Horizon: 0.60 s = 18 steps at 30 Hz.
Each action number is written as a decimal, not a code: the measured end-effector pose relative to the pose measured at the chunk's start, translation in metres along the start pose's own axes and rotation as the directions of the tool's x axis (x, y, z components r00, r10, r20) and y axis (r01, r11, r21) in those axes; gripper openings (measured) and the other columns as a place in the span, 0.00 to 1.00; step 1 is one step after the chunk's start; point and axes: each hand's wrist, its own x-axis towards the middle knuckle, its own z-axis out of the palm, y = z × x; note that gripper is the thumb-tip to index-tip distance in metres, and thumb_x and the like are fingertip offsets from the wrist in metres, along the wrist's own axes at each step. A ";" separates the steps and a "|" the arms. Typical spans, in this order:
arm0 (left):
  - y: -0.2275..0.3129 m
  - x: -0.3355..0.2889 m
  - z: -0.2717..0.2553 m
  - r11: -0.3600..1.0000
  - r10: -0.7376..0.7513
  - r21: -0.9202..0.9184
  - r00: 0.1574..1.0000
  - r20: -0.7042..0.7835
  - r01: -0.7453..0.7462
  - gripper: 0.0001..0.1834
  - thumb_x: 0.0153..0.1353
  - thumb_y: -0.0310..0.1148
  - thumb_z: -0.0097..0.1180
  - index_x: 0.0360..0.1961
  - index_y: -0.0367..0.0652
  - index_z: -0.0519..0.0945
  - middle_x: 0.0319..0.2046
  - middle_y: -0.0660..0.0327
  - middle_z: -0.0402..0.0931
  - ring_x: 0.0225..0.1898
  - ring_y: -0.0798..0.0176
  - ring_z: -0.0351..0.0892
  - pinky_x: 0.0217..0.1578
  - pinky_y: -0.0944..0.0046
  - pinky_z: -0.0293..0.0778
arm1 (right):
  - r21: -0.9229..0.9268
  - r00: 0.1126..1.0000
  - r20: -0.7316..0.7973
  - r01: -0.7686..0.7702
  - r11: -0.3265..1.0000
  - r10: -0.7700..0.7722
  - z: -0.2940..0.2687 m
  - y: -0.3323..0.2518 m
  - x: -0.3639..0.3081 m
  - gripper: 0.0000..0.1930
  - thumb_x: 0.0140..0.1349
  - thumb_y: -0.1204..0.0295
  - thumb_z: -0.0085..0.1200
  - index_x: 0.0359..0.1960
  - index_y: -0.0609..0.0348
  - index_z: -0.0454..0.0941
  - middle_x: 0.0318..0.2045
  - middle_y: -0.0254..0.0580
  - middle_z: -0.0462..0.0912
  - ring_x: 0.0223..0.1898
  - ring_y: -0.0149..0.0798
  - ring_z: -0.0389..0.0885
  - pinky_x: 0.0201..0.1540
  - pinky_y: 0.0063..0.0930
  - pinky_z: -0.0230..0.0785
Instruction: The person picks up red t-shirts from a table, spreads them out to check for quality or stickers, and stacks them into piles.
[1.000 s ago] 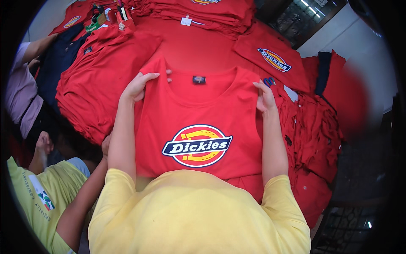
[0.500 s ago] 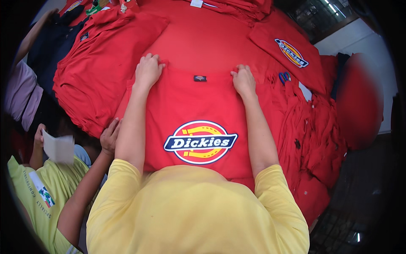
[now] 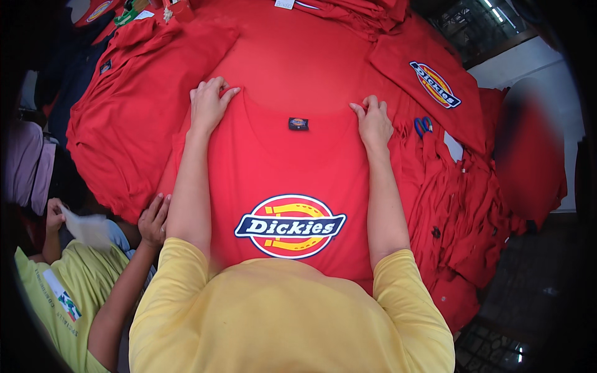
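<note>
Red shirt lay spread on the bench, left of the scissors. Left hand and right hand appeared to pinch its shoulders; contact was partly hidden from me. Judged risk: uneven pulling could skew the neckline.

Upper right: folded red garment, oval emblem on its face. Just below, scissors with blue-and-green handles; white slip near them, beside rumpled red garments. Left: heaped red garments. Far edge: stacked red garments. Lower left: a co-worker's yellow-green shirt.
</note>
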 end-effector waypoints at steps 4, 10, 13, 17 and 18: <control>0.041 -0.021 -0.029 0.976 0.071 0.213 0.993 -0.094 -0.050 0.14 0.58 0.38 0.60 0.40 0.41 0.76 0.45 0.58 0.75 0.43 0.55 0.72 0.47 0.51 0.64 | 0.236 0.904 -0.314 0.369 0.899 -0.289 0.001 -0.004 -0.031 0.15 0.61 0.64 0.54 0.44 0.59 0.72 0.42 0.50 0.73 0.43 0.54 0.76 0.42 0.47 0.69; 0.063 -0.082 0.005 0.960 0.092 0.253 0.990 0.104 -0.116 0.31 0.67 0.46 0.44 0.66 0.41 0.60 0.68 0.58 0.55 0.69 0.56 0.50 0.67 0.47 0.45 | 0.218 0.609 0.127 0.753 0.621 -0.783 0.010 -0.066 -0.163 0.35 0.61 0.51 0.50 0.62 0.65 0.61 0.65 0.53 0.60 0.68 0.47 0.55 0.68 0.49 0.43; 0.058 -0.078 0.008 0.953 0.046 0.287 0.982 0.182 -0.098 0.33 0.68 0.50 0.38 0.68 0.42 0.55 0.70 0.59 0.48 0.71 0.58 0.44 0.68 0.48 0.42 | 0.229 0.588 0.260 0.733 0.640 -0.766 0.005 -0.053 -0.173 0.41 0.61 0.45 0.46 0.66 0.66 0.56 0.68 0.52 0.55 0.71 0.45 0.47 0.70 0.52 0.33; 0.061 -0.083 0.009 0.959 0.051 0.268 0.986 0.160 -0.093 0.34 0.68 0.51 0.39 0.68 0.41 0.56 0.70 0.58 0.50 0.71 0.57 0.45 0.68 0.47 0.41 | 0.144 0.634 0.301 0.708 0.691 -0.712 -0.006 -0.032 -0.180 0.40 0.62 0.45 0.45 0.66 0.66 0.55 0.68 0.51 0.53 0.72 0.45 0.45 0.70 0.52 0.31; 0.064 -0.085 0.008 0.953 0.050 0.287 0.987 0.155 -0.093 0.34 0.67 0.52 0.40 0.67 0.41 0.57 0.70 0.58 0.50 0.71 0.56 0.45 0.68 0.47 0.40 | 0.129 0.670 0.293 0.679 0.723 -0.682 -0.010 -0.027 -0.181 0.40 0.62 0.46 0.45 0.66 0.65 0.54 0.69 0.51 0.52 0.72 0.45 0.45 0.70 0.52 0.31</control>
